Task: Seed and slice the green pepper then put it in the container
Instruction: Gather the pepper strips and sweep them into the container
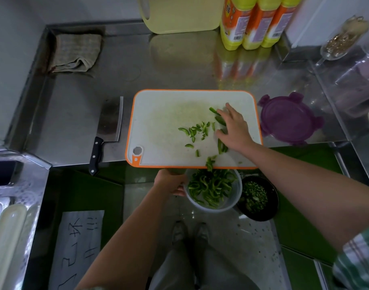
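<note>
Gripping the container [236,198] below the worktop's [74,122] near edge with the left hand [171,183], a person rests the right hand [234,127], fingers spread, on pepper slices [193,131].

Counter [179,70]: board [158,122], cleaver [110,122], lid [290,120], perhaps cloth [74,53]

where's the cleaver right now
In the head view the cleaver lies on the steel counter just left of the cutting board, handle toward the person.
</note>
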Available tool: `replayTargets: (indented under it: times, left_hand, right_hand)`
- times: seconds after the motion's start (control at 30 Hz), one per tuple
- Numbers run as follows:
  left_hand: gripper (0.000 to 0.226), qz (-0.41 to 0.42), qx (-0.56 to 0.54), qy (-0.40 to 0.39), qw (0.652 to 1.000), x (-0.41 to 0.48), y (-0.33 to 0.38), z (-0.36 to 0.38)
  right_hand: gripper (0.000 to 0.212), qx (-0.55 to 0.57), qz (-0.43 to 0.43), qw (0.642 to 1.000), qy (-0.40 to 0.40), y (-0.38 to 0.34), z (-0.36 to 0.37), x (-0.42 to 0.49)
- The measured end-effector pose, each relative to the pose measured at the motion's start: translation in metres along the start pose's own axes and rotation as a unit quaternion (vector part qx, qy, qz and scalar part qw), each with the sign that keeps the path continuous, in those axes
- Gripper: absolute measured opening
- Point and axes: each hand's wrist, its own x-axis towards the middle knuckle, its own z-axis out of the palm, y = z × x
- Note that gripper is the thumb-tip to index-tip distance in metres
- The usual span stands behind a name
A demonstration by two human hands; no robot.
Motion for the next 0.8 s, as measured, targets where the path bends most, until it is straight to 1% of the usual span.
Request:
replayTargets:
  times: [0.07, 0.1, 0.13, 0.23, 0.33, 0.47, 0.53, 0.6, 0.67, 0.73, 0.8]
  left_hand:
    - [0.006, 0.000, -0.002, 0.002, 1.000, 0.000, 0.000, 0.001]
    - [0.004, 0.002, -0.001, 0.004, 1.000, 0.000, 0.000, 0.001]
    - [0.003, 0.003, 0.001, 0.005, 1.000, 0.000, 0.000, 0.002]
    - [0.004, 0.005, 0.005, 0.008, 1.000, 0.000, 0.002, 0.001]
    - [0.005, 0.005, 0.006, 0.008, 1.000, -0.001, 0.004, 0.003]
    - [0.004, 0.005, 0.010, 0.007, 1.000, -0.002, 0.005, 0.007]
    - [0.004, 0.008, 0.009, 0.009, 1.000, -0.003, 0.007, 0.011]
    - [0.005, 0.015, 0.003, 0.008, 1.000, -0.005, 0.008, 0.014]
    - [0.006, 0.019, 0.000, 0.006, 1.000, -0.006, 0.009, 0.017]
    - [0.006, 0.020, 0.000, 0.005, 1.000, -0.007, 0.008, 0.019]
    - [0.006, 0.020, 0.006, 0.011, 1.000, -0.006, 0.007, 0.020]
  right_hand:
    - [0.073, -0.027, 0.027, 0.998, -0.055, 0.000, 0.003, 0.008]
    - [0.073, -0.040, 0.031, 0.996, -0.067, 0.000, 0.004, 0.009]
    - [0.070, -0.053, 0.026, 0.996, -0.062, 0.000, 0.005, 0.008]
    - [0.057, -0.066, -0.027, 0.997, -0.002, 0.002, 0.006, -0.001]
    - [0.047, -0.027, -0.067, 0.997, 0.019, 0.004, 0.012, -0.018]
    - [0.038, 0.039, -0.096, 0.993, 0.058, 0.007, 0.024, -0.050]
    - [0.033, 0.063, -0.122, 0.989, 0.058, 0.007, 0.027, -0.064]
    - [0.026, 0.079, -0.157, 0.984, 0.041, 0.004, 0.028, -0.074]
    - [0.025, 0.102, -0.179, 0.978, 0.034, 0.000, 0.023, -0.080]
    - [0.028, 0.111, -0.161, 0.978, 0.069, 0.002, 0.017, -0.078]
    - [0.039, 0.078, -0.087, 0.986, 0.118, 0.011, 0.017, -0.073]
